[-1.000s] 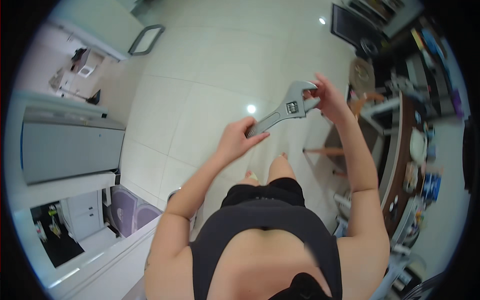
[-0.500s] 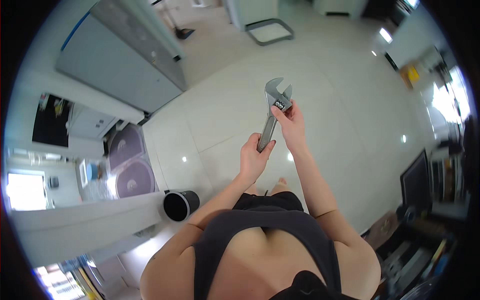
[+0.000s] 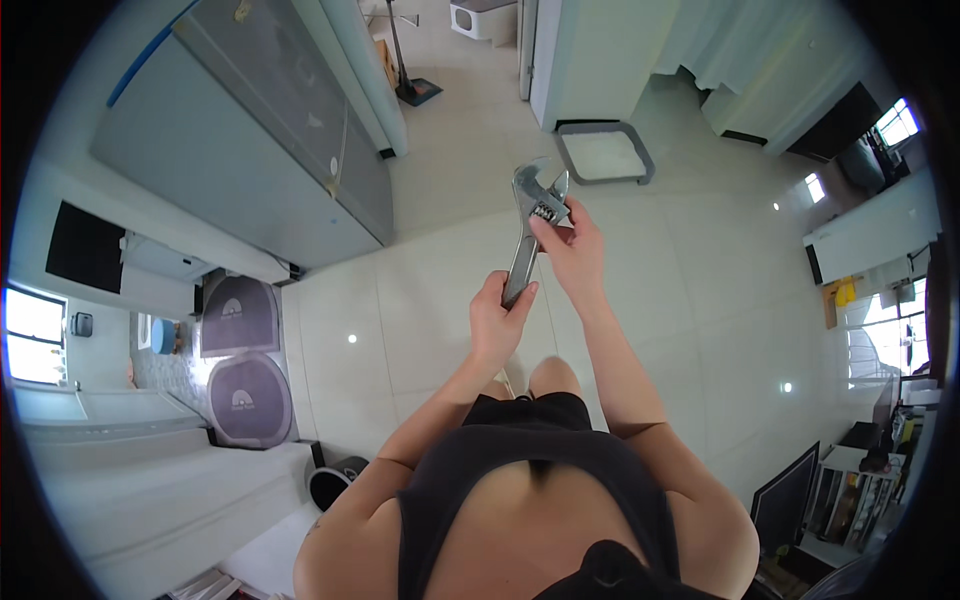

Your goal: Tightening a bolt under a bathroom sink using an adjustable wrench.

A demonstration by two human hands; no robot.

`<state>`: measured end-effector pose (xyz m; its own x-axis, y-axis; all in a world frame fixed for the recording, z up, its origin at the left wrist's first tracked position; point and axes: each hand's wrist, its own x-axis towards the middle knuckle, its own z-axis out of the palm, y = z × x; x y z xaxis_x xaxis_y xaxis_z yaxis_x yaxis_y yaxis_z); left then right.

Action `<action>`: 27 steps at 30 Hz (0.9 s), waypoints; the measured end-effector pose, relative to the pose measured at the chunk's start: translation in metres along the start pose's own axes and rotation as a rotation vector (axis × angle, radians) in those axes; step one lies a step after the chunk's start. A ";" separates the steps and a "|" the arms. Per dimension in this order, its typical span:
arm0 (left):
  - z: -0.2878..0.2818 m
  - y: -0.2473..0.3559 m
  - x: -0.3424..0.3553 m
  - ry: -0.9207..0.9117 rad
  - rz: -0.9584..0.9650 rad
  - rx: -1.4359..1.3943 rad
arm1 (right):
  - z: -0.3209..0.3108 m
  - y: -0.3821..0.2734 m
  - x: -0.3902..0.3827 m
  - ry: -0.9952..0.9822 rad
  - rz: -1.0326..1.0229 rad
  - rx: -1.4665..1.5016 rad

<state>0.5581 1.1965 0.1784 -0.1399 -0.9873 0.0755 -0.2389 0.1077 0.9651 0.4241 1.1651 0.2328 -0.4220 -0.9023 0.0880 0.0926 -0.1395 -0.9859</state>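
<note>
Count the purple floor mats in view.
2, both left of the held wrench in the picture: the upper mat and, just below it, the rounder lower mat. Any behind furniture would be hidden.

From my far-off seat, I see a big gray fridge (image 3: 255, 140) on the left. Lower down, 2 purple mats (image 3: 225, 332) lie right next to each other. Near them is a black bin (image 3: 352, 467). Up ahead, a gray tray (image 3: 648, 172) holds a white pad (image 3: 603, 155). I see 1 window (image 3: 35, 350) at the far left.
</note>
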 end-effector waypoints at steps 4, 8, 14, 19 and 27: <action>0.011 0.003 0.120 0.002 0.048 0.016 | 0.021 0.013 0.118 -0.007 0.009 0.059; 0.027 -0.004 0.247 0.069 0.076 -0.020 | 0.048 0.018 0.250 -0.064 -0.053 0.031; 0.045 -0.003 0.446 0.192 0.124 0.079 | 0.091 0.037 0.458 -0.156 -0.048 0.080; 0.049 -0.016 0.601 0.232 0.022 -0.081 | 0.135 0.044 0.611 -0.293 0.022 -0.016; 0.051 -0.058 0.881 0.271 0.146 0.037 | 0.214 0.097 0.869 -0.253 -0.062 -0.031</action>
<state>0.3995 0.3265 0.1762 0.0847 -0.9557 0.2818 -0.2702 0.2502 0.9297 0.2592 0.2800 0.2442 -0.1865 -0.9664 0.1771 0.0439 -0.1882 -0.9811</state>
